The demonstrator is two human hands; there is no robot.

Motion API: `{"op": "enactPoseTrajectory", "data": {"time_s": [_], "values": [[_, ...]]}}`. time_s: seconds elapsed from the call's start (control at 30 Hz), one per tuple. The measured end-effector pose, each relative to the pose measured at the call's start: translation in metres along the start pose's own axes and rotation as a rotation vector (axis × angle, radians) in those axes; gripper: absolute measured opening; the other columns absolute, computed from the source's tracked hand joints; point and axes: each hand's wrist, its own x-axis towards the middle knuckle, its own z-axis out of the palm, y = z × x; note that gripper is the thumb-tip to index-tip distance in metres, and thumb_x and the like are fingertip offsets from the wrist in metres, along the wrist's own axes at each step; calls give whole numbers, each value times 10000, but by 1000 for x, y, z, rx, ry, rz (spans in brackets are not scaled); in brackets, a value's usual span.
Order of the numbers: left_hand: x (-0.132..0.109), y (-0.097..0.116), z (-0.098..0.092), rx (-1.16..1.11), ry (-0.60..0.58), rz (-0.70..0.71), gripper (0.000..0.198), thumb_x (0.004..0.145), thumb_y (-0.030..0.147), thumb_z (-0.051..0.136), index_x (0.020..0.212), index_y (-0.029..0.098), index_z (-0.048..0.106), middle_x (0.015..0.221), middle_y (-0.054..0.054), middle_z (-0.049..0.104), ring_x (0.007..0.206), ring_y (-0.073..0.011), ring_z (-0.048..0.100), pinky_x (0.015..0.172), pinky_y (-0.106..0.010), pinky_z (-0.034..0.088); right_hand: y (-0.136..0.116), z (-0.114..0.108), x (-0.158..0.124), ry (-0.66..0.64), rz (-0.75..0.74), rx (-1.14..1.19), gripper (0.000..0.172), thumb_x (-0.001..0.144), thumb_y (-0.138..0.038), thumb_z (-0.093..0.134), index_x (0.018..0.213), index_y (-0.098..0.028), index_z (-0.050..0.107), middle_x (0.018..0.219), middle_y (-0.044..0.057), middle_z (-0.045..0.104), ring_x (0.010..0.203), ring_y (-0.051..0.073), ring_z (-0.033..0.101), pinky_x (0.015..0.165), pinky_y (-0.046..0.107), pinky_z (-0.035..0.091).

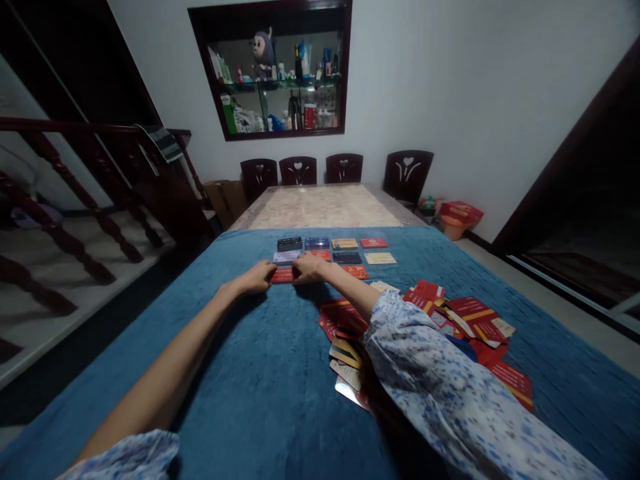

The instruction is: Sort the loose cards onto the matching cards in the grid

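Both my arms reach forward over a blue cloth [260, 373] on a long table. My left hand [257, 276] and my right hand [309, 268] rest with fingers curled on the two ends of a red card [283, 275], pressing it flat on the cloth. The card lies at the left end of the nearest row of a grid of cards [345, 257] set out in neat rows. A loose pile of mostly red cards [465, 323] lies to the right, partly under my right sleeve.
Beyond the cloth the bare marble tabletop [320, 207] runs to several dark chairs [345, 167] at the wall. A wall niche with shelves [280, 73] holds bottles and a plush toy. A wooden stair railing [90, 173] stands left; a red basket [457, 217] sits on the floor right.
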Motion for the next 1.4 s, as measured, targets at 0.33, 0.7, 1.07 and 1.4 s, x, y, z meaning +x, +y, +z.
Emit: {"op": "enactPoseTrajectory", "data": {"time_s": [0.33, 0.7, 1.07, 1.4], "values": [[-7, -7, 7, -10, 95, -51, 541, 673, 91, 556, 1211, 139, 591, 1167, -119, 570, 1115, -268, 567, 1038, -382, 450, 4, -3, -3, -4, -26, 0, 595, 719, -458, 749, 1240, -197, 623, 1333, 179, 592, 1257, 390, 482, 968, 551, 472], [-19, -5, 15, 54, 291, -29, 360, 827, 177, 508, 1169, 138, 615, 1141, -131, 553, 1087, -267, 560, 992, -407, 476, 37, -3, -25, 124, -19, -11, 379, 873, -397, 610, 1210, -231, 661, 1261, 119, 654, 1187, 312, 536, 916, 440, 446], [-17, 34, 20, 52, 447, 102, 211, 842, 132, 473, 962, 139, 646, 1023, -115, 569, 947, -227, 567, 891, -375, 505, 66, -1, -84, 184, 19, -37, 214, 860, -215, 589, 1011, -201, 739, 1077, 65, 732, 1024, 224, 601, 731, 279, 361], [-5, 89, 27, 43, 432, 225, 195, 818, 61, 473, 883, 161, 627, 973, -87, 564, 901, -202, 568, 823, -342, 502, 81, 7, -140, 215, 78, -34, 159, 863, -190, 575, 912, -212, 726, 1030, 70, 714, 1001, 224, 551, 724, 293, 297]]}}
